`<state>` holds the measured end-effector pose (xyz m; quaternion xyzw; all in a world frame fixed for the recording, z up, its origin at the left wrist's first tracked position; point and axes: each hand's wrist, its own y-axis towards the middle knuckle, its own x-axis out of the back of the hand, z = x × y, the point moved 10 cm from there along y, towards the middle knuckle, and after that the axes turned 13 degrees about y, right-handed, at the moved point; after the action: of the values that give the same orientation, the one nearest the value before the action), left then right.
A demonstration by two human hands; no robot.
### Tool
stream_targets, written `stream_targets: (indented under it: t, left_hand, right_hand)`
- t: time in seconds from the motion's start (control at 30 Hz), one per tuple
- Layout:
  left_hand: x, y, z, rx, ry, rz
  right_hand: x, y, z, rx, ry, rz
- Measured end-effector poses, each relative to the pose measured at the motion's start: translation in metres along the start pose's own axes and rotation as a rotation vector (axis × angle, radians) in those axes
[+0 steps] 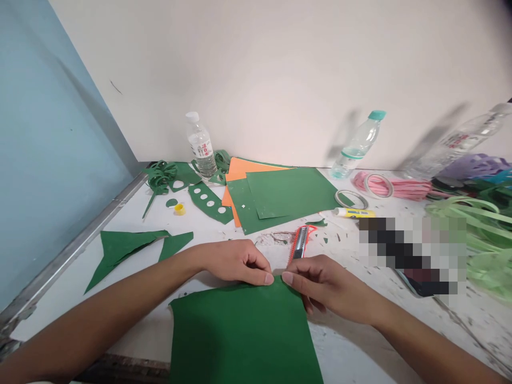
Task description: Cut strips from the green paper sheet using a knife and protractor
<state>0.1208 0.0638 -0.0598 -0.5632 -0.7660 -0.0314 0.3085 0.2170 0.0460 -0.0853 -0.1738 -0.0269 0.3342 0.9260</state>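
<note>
A large sheet of green paper (244, 336) hangs toward me over the near edge of the table. My left hand (240, 264) pinches its top edge between thumb and curled fingers. Close beside it, my right hand (320, 282) grips the same edge near the top right corner, thumb in front. The two thumb tips are a small gap apart. Just beyond my right hand lies a red-orange utility knife (299, 242), its near end hidden behind the fingers.
Behind lie green sheets (288, 192), orange paper (240, 168) and a green strip with punched holes (212, 202). Green scraps (124, 248) lie left. Bottles (202, 146) stand by the wall. Tape rolls (351, 199), a glue stick (354, 213), pink strips (412, 188) and a blurred-out patch are right.
</note>
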Motion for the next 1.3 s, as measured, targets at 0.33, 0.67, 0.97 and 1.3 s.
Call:
stream_targets:
  t: [0.33,0.67,0.97,1.3]
  left_hand:
    - [0.004,-0.001,0.002,0.014,-0.002,-0.018]
    - [0.003,-0.001,0.001,0.020,0.016,-0.015]
    - [0.007,-0.003,-0.003,0.040,0.050,-0.024]
    - [0.013,-0.012,0.002,0.064,0.063,0.038]
  right_hand:
    - [0.006,-0.002,0.013,0.038,0.085,-0.044]
    - [-0.001,-0.001,0.011,0.031,0.068,0.017]
    - [0.002,-0.002,0.014,0.072,0.050,-0.049]
    - [0.006,-0.003,0.017,0.069,-0.001,-0.069]
